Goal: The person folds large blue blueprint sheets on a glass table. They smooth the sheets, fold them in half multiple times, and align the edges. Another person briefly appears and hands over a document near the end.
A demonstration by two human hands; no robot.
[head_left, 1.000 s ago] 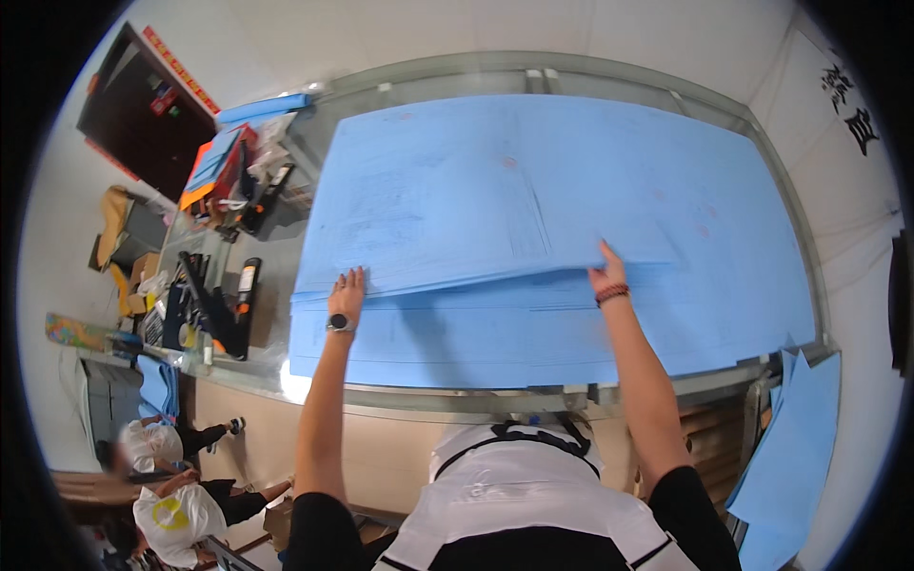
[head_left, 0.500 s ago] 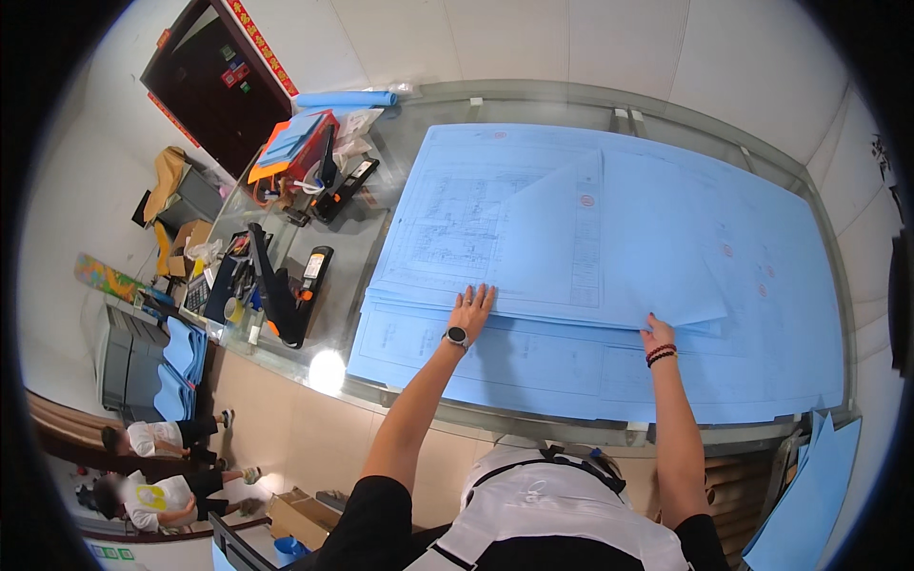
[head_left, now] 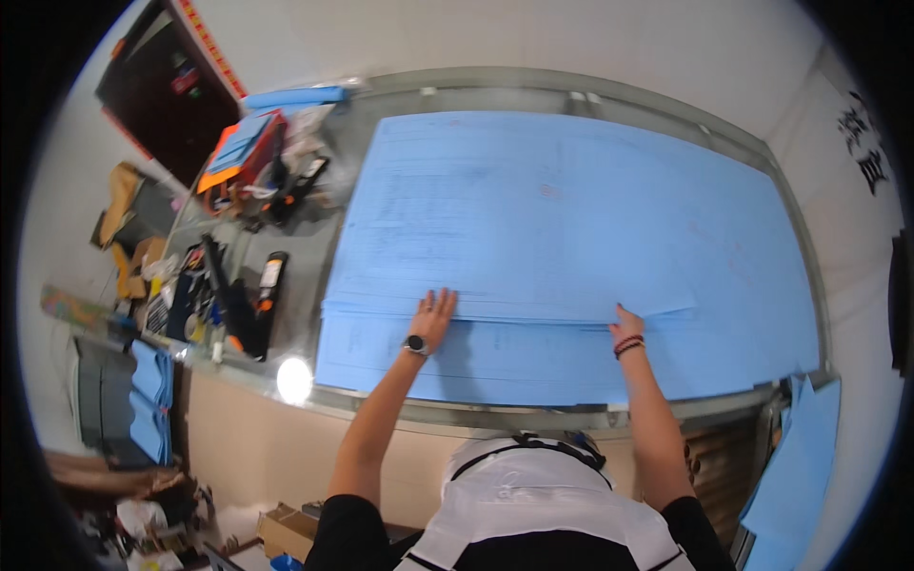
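left hand [head_left: 435, 321] pressed flat, right hand [head_left: 625, 327] pinched the upper blue sheets [head_left: 533, 228]

we saw the left hand palm down, fingers extended and slightly spread on the near edge, grasping nothing. the right hand was closed on that edge farther right, thumb on top; its other fingers were partly hidden from us. the upper blue sheets lay over a lower blue sheet [head_left: 409, 366] on the glass-topped table [head_left: 495, 74], set back from that sheet's near edge. we judged them light and limp, quick to crease and apt to slide over one another, so we favoured a broad palm to steady them and a thumb-and-finger hold at the near edge, taking the layers together.
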